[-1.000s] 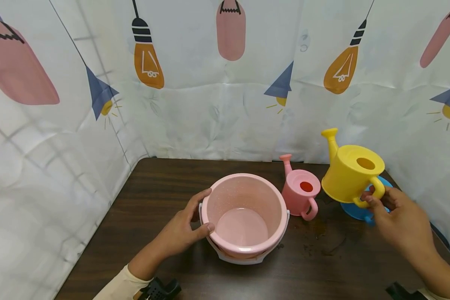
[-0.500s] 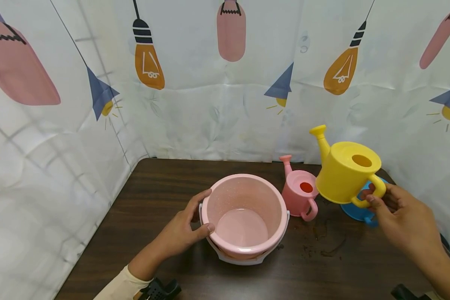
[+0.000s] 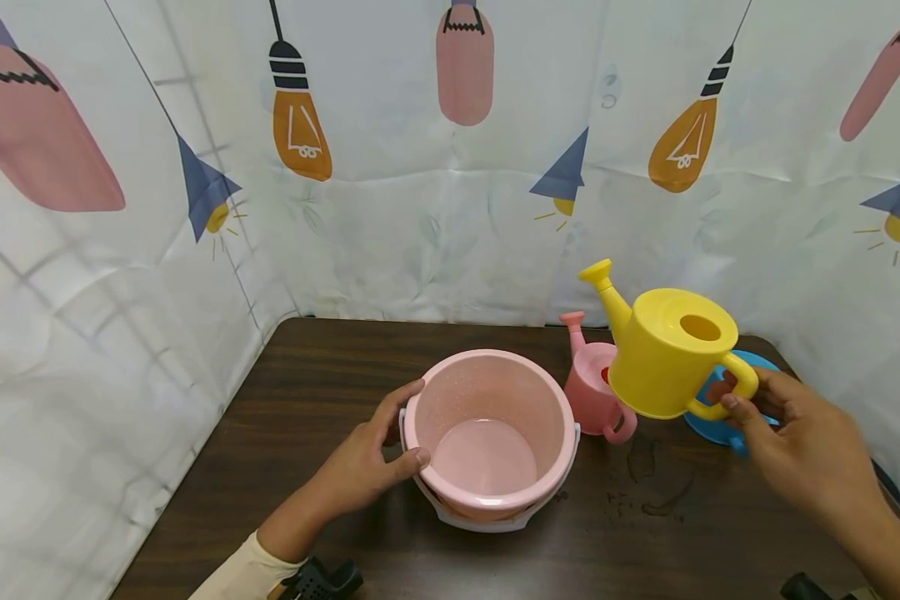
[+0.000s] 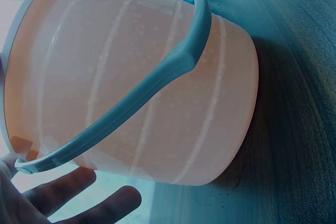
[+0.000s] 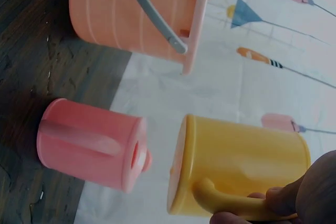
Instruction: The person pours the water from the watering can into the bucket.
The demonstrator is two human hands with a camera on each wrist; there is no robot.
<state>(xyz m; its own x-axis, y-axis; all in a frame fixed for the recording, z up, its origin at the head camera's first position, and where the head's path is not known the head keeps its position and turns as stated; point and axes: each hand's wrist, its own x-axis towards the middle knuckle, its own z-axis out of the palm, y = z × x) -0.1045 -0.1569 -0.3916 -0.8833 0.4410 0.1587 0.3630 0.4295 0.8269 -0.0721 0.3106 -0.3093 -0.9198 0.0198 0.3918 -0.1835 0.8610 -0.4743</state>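
Note:
My right hand [image 3: 810, 442] holds a yellow watering can [image 3: 663, 354] by its handle, with the spout pointing left. In the head view the can overlaps part of a smaller pink watering can [image 3: 588, 400], which stands on the table. The right wrist view shows the yellow can [image 5: 247, 161] raised beside the pink one [image 5: 89, 142]. My left hand [image 3: 363, 462] rests on the left side of a pink bucket [image 3: 487, 467], thumb and forefinger spread along its rim. The left wrist view shows straight fingers [image 4: 107, 208] beside the bucket and its grey handle [image 4: 131, 103] hanging down.
A blue thing [image 3: 708, 429] lies at the right, partly hidden behind the yellow can and right hand. Wet marks [image 3: 667, 500] streak the dark wooden table [image 3: 330, 375] right of the bucket. Printed white cloth [image 3: 390, 242] hangs behind and along the left side.
The yellow watering can has moved left in my right hand, away from the blue thing and across the pink watering can. My left hand and the bucket have stayed in place.

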